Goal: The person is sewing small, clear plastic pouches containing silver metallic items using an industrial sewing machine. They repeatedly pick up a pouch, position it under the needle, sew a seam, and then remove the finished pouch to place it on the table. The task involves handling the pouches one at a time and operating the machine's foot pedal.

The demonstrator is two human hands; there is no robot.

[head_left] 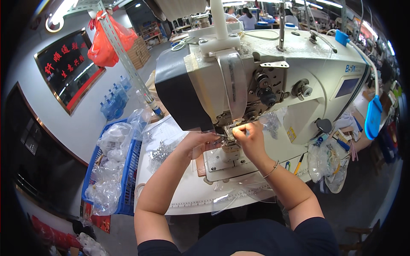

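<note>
Both hands meet at the needle area of a large white sewing machine (pixel 316 57). My left hand (pixel 200 143) comes in from the left, its thumb and fingers closed together beside the presser foot. On the other side, my right hand (pixel 250 137) is curled, thumb and forefinger pinched close to the same spot. Whatever sits between the fingertips is too small and too covered to make out. Left of the machine's base lies a heap of small shiny metal pieces (pixel 160 152). More such pieces (pixel 270 123) lie behind my right hand.
A blue basket (pixel 133 170) full of clear plastic bags stands at the left. Clear plastic sheets (pixel 245 197) hang over the white table's front edge. Right of the machine are an orange pen (pixel 300 163) and a clear bag (pixel 324 160). A blue paddle-shaped piece (pixel 373 118) hangs at far right.
</note>
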